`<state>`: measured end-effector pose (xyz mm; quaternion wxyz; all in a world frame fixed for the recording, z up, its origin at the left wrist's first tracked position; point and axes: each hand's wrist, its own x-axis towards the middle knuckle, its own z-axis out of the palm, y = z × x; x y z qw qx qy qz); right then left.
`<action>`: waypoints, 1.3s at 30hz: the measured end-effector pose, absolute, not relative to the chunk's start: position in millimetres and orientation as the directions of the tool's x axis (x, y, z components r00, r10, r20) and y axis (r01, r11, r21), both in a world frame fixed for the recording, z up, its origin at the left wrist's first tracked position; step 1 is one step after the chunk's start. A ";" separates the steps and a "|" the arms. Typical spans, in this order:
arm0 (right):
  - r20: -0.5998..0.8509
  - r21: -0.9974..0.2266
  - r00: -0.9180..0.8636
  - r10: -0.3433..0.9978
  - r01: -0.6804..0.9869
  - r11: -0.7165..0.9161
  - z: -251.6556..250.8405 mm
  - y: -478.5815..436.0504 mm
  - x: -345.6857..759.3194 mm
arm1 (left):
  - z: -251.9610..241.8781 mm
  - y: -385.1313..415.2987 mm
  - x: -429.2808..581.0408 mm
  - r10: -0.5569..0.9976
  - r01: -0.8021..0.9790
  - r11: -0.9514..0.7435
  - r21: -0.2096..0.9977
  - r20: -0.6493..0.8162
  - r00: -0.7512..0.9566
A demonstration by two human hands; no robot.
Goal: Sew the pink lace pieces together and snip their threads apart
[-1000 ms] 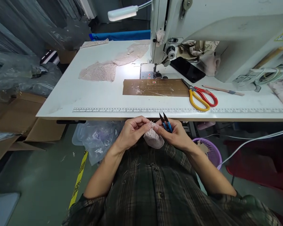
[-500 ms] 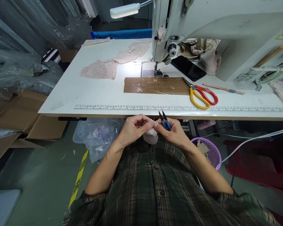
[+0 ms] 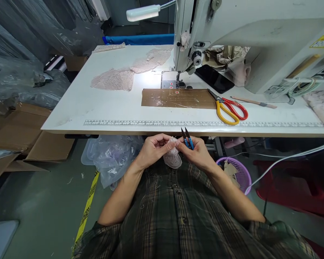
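Just below the table's front edge, both hands meet on a small piece of pink lace fabric (image 3: 172, 158). My left hand (image 3: 153, 149) pinches its left side with closed fingers. My right hand (image 3: 196, 153) pinches its right side and also grips blue thread snips (image 3: 187, 138), whose dark blades point up toward the table edge. The lace hangs down between the hands over my plaid shirt.
A white sewing machine (image 3: 232, 32) stands on the white table (image 3: 97, 108), with more pink lace pieces (image 3: 116, 79), yellow-and-red scissors (image 3: 228, 108), a black phone (image 3: 214, 79) and a pencil (image 3: 252, 102). A purple basket (image 3: 239, 172), plastic bags (image 3: 113, 154) and cardboard boxes (image 3: 29, 140) sit below.
The hands and the lace have shifted slightly; the fingers have reworked their pinch on the fabric. The snips stay in the right hand.
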<state>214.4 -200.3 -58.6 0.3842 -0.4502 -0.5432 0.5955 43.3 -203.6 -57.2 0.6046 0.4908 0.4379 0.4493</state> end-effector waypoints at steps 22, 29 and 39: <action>0.021 -0.974 -0.306 0.952 0.208 0.088 -58.1 -202.6 212.7 | -43.4 -204.8 31.6 0.979 0.033 0.081 0.996 -0.086 0.184; 0.120 -0.905 -0.382 0.916 0.336 0.259 -43.9 -194.5 203.6 | -23.3 -203.4 25.9 0.989 0.015 0.009 1.000 -0.011 0.150; 0.004 -0.959 -0.364 0.931 0.262 0.107 -20.8 -168.6 186.6 | -6.4 -184.9 10.7 0.993 0.076 0.021 0.997 -0.029 0.112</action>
